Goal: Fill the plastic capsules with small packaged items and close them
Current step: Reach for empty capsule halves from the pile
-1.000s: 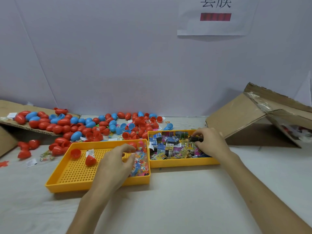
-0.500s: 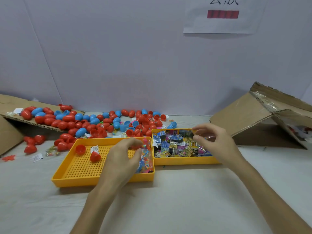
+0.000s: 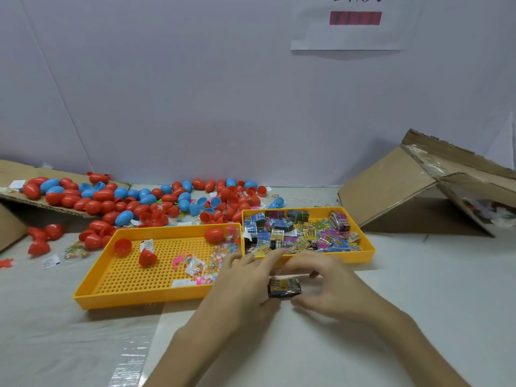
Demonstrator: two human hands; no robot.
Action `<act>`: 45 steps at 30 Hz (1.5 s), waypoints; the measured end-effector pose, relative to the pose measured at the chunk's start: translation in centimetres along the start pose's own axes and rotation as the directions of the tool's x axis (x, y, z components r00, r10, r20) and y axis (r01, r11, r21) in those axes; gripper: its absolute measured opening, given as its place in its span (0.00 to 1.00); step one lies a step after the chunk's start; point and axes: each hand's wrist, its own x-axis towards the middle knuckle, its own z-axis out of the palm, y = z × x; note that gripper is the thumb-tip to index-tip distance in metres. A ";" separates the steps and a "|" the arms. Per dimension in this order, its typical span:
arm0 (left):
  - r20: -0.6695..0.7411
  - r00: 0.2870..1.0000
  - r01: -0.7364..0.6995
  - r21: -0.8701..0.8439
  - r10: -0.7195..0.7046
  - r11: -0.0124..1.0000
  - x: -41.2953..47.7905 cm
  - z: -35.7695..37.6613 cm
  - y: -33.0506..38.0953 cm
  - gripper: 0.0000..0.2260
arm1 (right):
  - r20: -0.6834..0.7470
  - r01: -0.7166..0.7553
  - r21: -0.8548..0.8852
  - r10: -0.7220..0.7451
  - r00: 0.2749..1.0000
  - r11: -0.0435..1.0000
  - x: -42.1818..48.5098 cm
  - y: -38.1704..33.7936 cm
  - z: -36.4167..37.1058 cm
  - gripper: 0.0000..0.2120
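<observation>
Both hands meet in front of the trays, above the table. My left hand [image 3: 243, 286] and my right hand [image 3: 332, 289] pinch a small dark packet [image 3: 284, 287] between thumbs and fingers. The left yellow perforated tray [image 3: 125, 291] holds red capsule halves [image 3: 147, 257] and clear packets of coloured bits [image 3: 195, 265]. The right yellow tray [image 3: 365, 248] is full of small printed packets [image 3: 296, 233]. A heap of red and blue capsules [image 3: 145, 202] lies behind the trays.
A flattened cardboard piece [image 3: 11, 174] at the left carries more capsules. An open cardboard box [image 3: 418, 196] lies on its side at the right. A white wall with a paper sign [image 3: 354, 23] stands behind. Stray capsules and packets [image 3: 50, 261] lie left of the trays.
My right hand lifted a dark packet out of the right tray and brought it toward me. My left hand left the left tray and joined it on the packet.
</observation>
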 end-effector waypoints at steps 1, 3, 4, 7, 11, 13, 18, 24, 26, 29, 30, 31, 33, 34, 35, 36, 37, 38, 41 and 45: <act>-0.003 1.000 0.004 0.006 -0.004 1.000 0.0 0.1 0.0 0.35 | 0.002 -0.011 0.004 0.011 1.000 1.000 -0.1 0.0 -0.3 0.20; -0.025 1.000 0.003 0.026 -0.003 1.000 -0.2 0.4 0.1 0.33 | 0.004 -0.022 -0.019 0.022 1.000 1.000 -0.2 0.3 -0.6 0.19; -0.034 0.999 0.007 0.028 -0.006 1.000 -0.3 0.5 0.3 0.32 | 0.007 -0.022 -0.028 0.022 1.000 0.999 -0.2 0.4 -0.6 0.18; -0.060 0.998 0.008 0.003 -0.008 1.000 -0.5 0.6 0.3 0.30 | -0.002 -0.036 -0.018 0.036 0.999 0.999 -0.3 0.7 -0.5 0.15; -0.091 0.996 0.016 -0.025 -0.018 1.000 -0.6 0.4 0.4 0.29 | -0.024 -0.085 0.003 0.085 0.996 0.996 -0.3 1.0 -0.4 0.13; -0.093 0.995 0.018 -0.026 -0.021 1.000 -0.6 0.5 0.4 0.29 | -0.035 -0.099 0.016 0.100 0.994 0.995 -0.2 1.1 -0.3 0.12; -0.102 0.995 0.023 -0.019 -0.024 1.000 -0.5 0.5 0.4 0.28 | -0.038 -0.109 0.047 0.111 0.993 0.993 -0.2 1.0 -0.5 0.11; -0.129 0.991 0.034 -0.051 -0.040 0.998 -0.6 0.6 0.6 0.26 | -0.049 -0.096 0.038 0.098 0.994 0.995 -0.1 1.2 -0.6 0.13; -0.141 0.989 0.039 -0.058 -0.047 0.998 -0.6 0.6 0.6 0.26 | -0.050 -0.094 0.038 0.095 0.994 0.995 -0.1 1.4 -0.6 0.12; -0.145 0.988 0.049 -0.064 -0.058 0.997 -0.6 0.7 0.5 0.26 | -0.038 -0.093 0.042 0.095 0.995 0.995 -0.1 1.6 -0.6 0.12; -0.147 0.987 0.054 -0.064 -0.063 0.996 -0.5 0.7 0.6 0.26 | -0.028 -0.099 0.054 0.100 0.995 0.994 -0.2 1.7 -0.7 0.12; -0.148 0.987 0.058 -0.066 -0.068 0.996 -0.5 0.8 0.6 0.26 | -0.018 -0.105 0.062 0.107 0.994 0.992 -0.3 1.8 -0.9 0.12; -0.149 0.986 0.063 -0.073 -0.073 0.995 -0.5 0.8 0.5 0.26 | -0.009 -0.123 0.044 0.124 0.992 0.991 -0.5 2.0 -1.5 0.12; -0.147 0.986 0.063 -0.079 -0.075 0.995 -0.5 0.8 0.5 0.25 | -0.012 -0.135 0.019 0.135 0.991 0.991 -0.6 2.1 -1.8 0.12; -0.144 0.987 0.063 -0.083 -0.075 0.995 -0.5 0.7 0.5 0.25 | -0.024 -0.143 -0.004 0.142 0.990 0.990 -0.7 2.1 -2.1 0.13; -0.141 0.987 0.061 -0.079 -0.072 0.995 -0.5 0.7 0.4 0.25 | -0.040 -0.141 -0.007 0.141 0.989 0.990 -0.8 1.9 -2.4 0.13; -0.141 0.988 0.057 -0.073 -0.067 0.996 -0.5 0.7 0.4 0.25 | -0.051 -0.130 0.015 0.131 0.990 0.991 -0.8 1.7 -2.5 0.14; -0.142 0.988 0.053 -0.068 -0.062 0.996 -0.5 0.7 0.3 0.25 | -0.047 -0.116 0.044 0.118 0.992 0.992 -0.8 1.4 -2.5 0.15; -0.142 0.988 0.045 -0.067 -0.054 0.997 -0.5 0.6 0.4 0.25 | 0.020 -0.089 0.066 0.088 0.996 0.994 -0.7 0.8 -1.7 0.18; -0.140 0.988 0.050 -0.074 -0.060 0.996 -0.5 0.6 0.3 0.25 | -0.009 -0.092 0.060 0.093 0.996 0.994 -0.5 0.6 -0.6 0.16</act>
